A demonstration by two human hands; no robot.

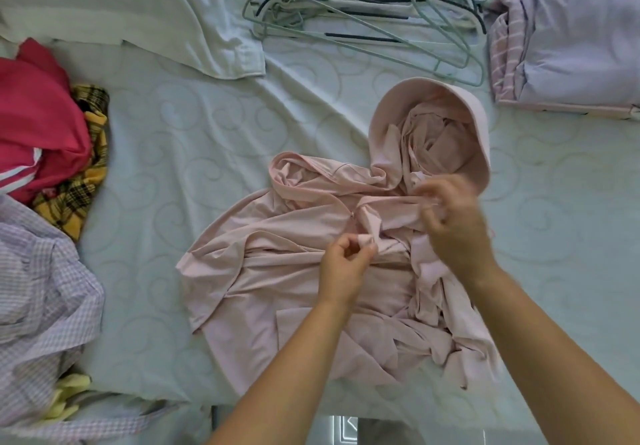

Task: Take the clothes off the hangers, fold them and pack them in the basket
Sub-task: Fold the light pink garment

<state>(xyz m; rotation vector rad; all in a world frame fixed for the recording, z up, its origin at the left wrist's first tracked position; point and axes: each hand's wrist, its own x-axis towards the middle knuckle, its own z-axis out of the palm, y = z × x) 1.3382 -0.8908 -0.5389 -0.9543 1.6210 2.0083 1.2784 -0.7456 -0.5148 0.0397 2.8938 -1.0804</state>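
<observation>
Both hands, left hand (346,264) and right hand (453,222), are pinching the pink hooded jacket (277,288) (hangers (363,11) at twelve o'clock), straightening it; folding is coming next.

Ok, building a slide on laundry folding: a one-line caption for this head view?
Both hands, left and right, pinch a crumpled pale pink hooded jacket on the bed.

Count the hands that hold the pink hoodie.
2. The left hand pinches a fold at the middle of the hoodie; the right hand, blurred, grips cloth below the hood.
</observation>
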